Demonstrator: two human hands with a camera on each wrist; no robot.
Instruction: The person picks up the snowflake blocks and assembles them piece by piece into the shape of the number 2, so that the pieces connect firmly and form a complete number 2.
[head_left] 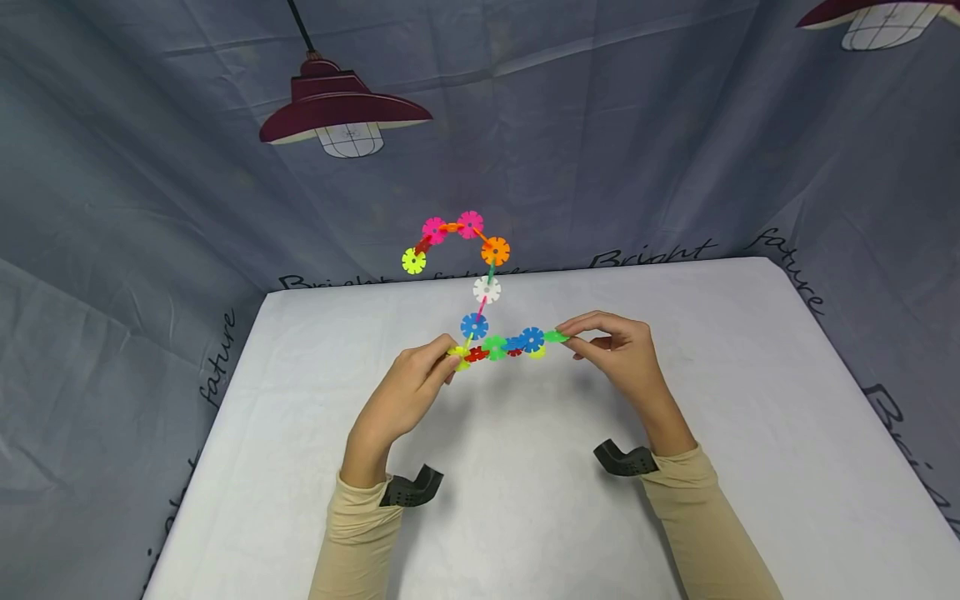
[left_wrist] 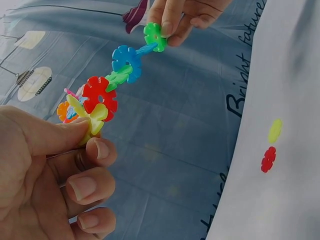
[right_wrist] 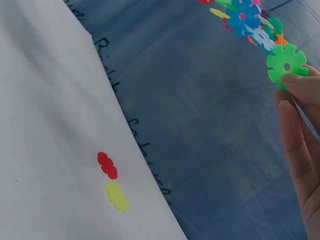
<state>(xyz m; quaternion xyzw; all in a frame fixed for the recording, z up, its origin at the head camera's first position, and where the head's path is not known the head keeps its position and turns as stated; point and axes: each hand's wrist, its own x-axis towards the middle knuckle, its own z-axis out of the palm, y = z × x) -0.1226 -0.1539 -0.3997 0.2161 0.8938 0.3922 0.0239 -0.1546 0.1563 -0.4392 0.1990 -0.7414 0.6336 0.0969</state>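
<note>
A chain of notched plastic snowflake discs (head_left: 495, 347) in many colours is held up above the table between both hands. My left hand (head_left: 408, 385) pinches a yellow snowflake disc (left_wrist: 96, 119) at the chain's bend. Beyond that bend a curved run of discs, with white (head_left: 487, 289), orange (head_left: 495, 251) and pink (head_left: 470, 223) ones, reaches away and hooks left to a yellow end disc (head_left: 413, 261). With thumb and fingertips, my right hand (head_left: 626, 346) pinches the green snowflake disc (right_wrist: 287, 64) at the right end. A light blue disc (right_wrist: 260, 38) joins it to a blue one.
On the white table (head_left: 750, 400) lie two loose discs, one red (right_wrist: 107, 165) and one yellow (right_wrist: 116, 196), behind the chain. A grey curtain (head_left: 585, 150) printed with lamps and lettering hangs past the table's far edge.
</note>
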